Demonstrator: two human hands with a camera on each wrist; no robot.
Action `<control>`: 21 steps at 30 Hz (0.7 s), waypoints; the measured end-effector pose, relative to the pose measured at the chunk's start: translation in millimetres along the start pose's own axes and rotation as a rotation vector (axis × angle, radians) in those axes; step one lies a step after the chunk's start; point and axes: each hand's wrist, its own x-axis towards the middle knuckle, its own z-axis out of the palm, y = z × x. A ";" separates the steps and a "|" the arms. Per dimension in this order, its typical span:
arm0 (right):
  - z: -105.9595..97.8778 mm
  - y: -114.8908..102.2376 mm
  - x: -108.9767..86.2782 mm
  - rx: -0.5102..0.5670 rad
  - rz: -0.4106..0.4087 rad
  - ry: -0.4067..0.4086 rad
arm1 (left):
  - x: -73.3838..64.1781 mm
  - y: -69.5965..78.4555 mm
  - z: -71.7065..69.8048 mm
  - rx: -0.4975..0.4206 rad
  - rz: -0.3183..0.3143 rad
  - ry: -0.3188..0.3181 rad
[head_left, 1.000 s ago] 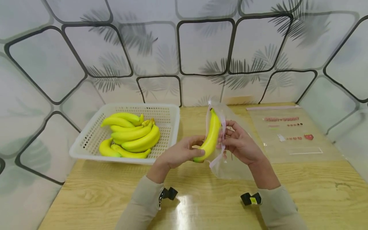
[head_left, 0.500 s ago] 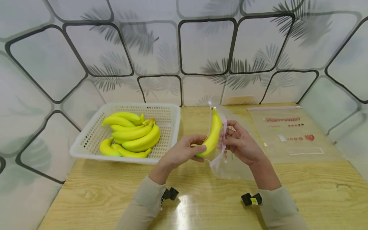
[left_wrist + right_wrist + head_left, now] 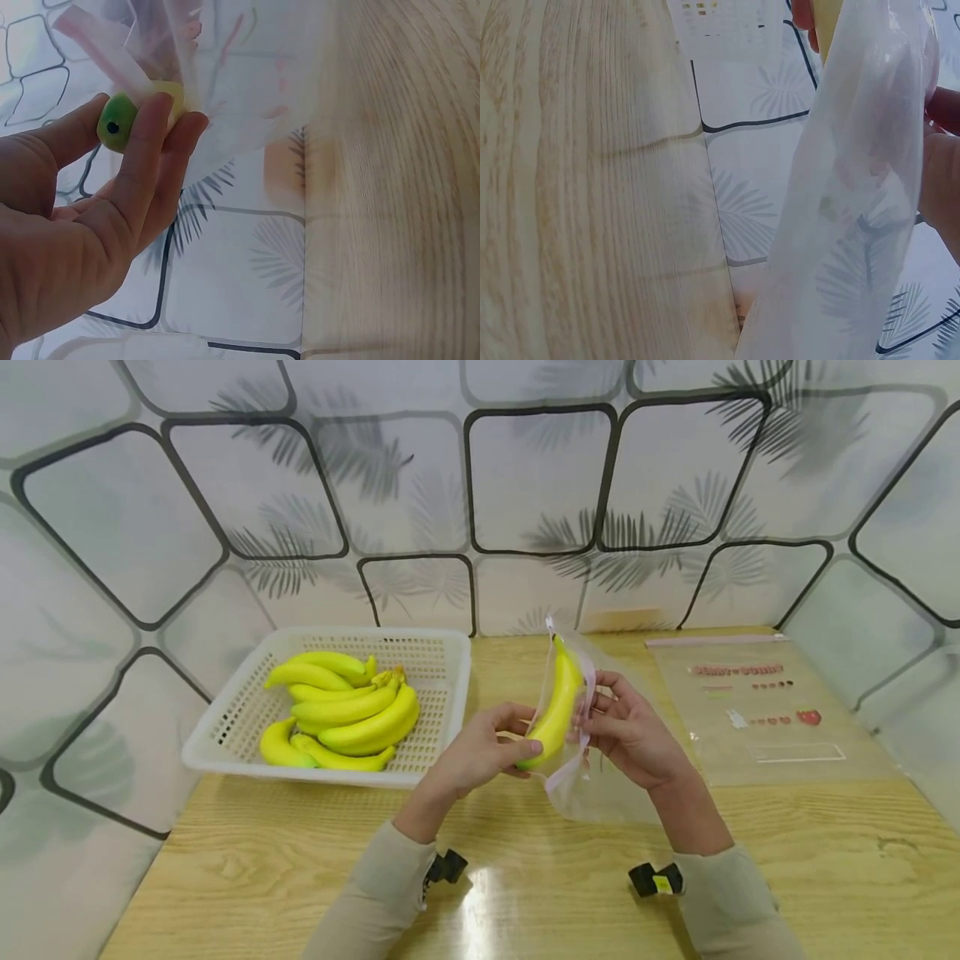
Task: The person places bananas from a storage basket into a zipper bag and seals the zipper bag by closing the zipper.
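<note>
A single yellow banana point(image 3: 559, 702) stands nearly upright at the mouth of a clear zip bag point(image 3: 600, 797) with a pink top strip. My left hand point(image 3: 483, 750) pinches the banana near its green lower end; in the left wrist view that green tip point(image 3: 116, 124) pokes out between thumb and fingers. My right hand point(image 3: 633, 731) grips the pink edge of the bag on its right side. The banana's stem end lies inside the bag's opening. In the right wrist view the milky film of the bag point(image 3: 847, 172) hangs down and only part of the right hand shows.
A white plastic basket point(image 3: 213, 731) with several bananas point(image 3: 360, 718) stands at the left. Another clear zip bag point(image 3: 772, 710), printed in red, lies flat on the wooden table point(image 3: 547, 893) at the right. A patterned wall point(image 3: 536, 485) rises behind the table.
The left hand has shifted slightly up and right with the banana, which has moved further into the bag's mouth. The right hand keeps its hold on the bag edge.
</note>
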 end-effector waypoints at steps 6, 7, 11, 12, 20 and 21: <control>0.8 -1.1 -0.3 0.007 -0.005 0.028 | 1.2 -1.5 0.8 0.017 0.006 0.032; 1.0 -1.4 -0.2 0.008 -0.004 0.032 | 1.3 -1.6 0.7 0.020 0.006 0.037; 0.9 -1.6 -0.3 0.014 -0.005 0.042 | 2.0 -1.8 0.6 0.031 0.015 0.047; 0.8 -1.5 -0.3 0.016 -0.006 0.043 | 1.8 -1.4 0.5 0.032 0.017 0.047; -2.2 2.3 0.1 0.041 -0.005 0.047 | 0.4 -0.8 -1.6 -0.033 0.024 -0.016; -2.6 2.6 0.2 0.051 -0.008 0.043 | 0.3 -0.6 -1.5 -0.043 0.025 -0.023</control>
